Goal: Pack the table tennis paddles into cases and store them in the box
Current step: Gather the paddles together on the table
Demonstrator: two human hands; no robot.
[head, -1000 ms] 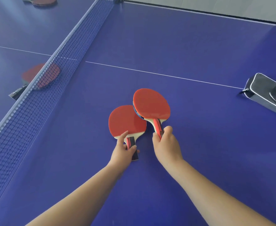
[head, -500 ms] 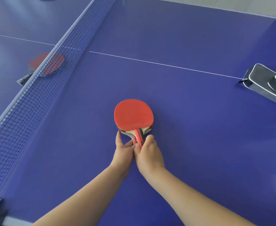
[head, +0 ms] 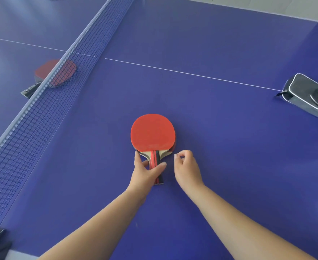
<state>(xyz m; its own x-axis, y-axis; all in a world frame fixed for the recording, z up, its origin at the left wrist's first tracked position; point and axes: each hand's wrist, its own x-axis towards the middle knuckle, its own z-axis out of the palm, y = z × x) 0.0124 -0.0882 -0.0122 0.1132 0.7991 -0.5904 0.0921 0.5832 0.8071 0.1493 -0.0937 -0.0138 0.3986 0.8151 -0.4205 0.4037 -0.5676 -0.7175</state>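
Left hand (head: 145,171) grips the handle of the stacked paddles (head: 152,132) lying flat on the blue table (head: 210,128), while right hand (head: 187,167), fingers loosely curled and holding nothing, hovers just beside the handle.

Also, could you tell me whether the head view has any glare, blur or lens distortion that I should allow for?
Head view: the stacked paddles and left hand are sharp; pale glare washes the blue table at the far left and lower right edge; the wide lens bows the net; the paddle behind the net is dimmed by mesh; shadows are soft.
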